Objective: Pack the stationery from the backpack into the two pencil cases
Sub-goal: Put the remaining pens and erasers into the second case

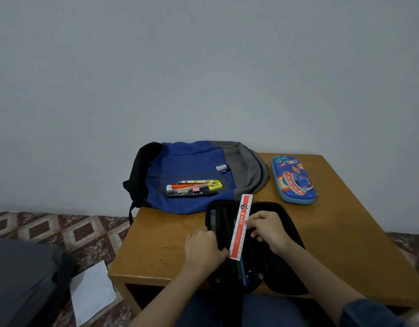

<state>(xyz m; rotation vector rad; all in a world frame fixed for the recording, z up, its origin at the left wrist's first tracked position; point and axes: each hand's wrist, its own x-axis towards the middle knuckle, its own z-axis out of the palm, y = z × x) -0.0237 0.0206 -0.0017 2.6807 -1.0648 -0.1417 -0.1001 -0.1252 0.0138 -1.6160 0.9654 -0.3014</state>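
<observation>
Our left hand (203, 250) grips the left half of the open black pencil case (281, 232), which has pens inside. Our right hand (267, 228) pinches the orange ruler (241, 226) over it. Beyond both hands, loose stationery (194, 187) lies on the backpack (192, 161). The closed blue pencil case (293, 180) sits beyond our right hand on the bench (156, 244).

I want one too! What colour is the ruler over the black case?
The ruler is orange-red with a pale edge and black lettering, clearest in the head view.
</observation>
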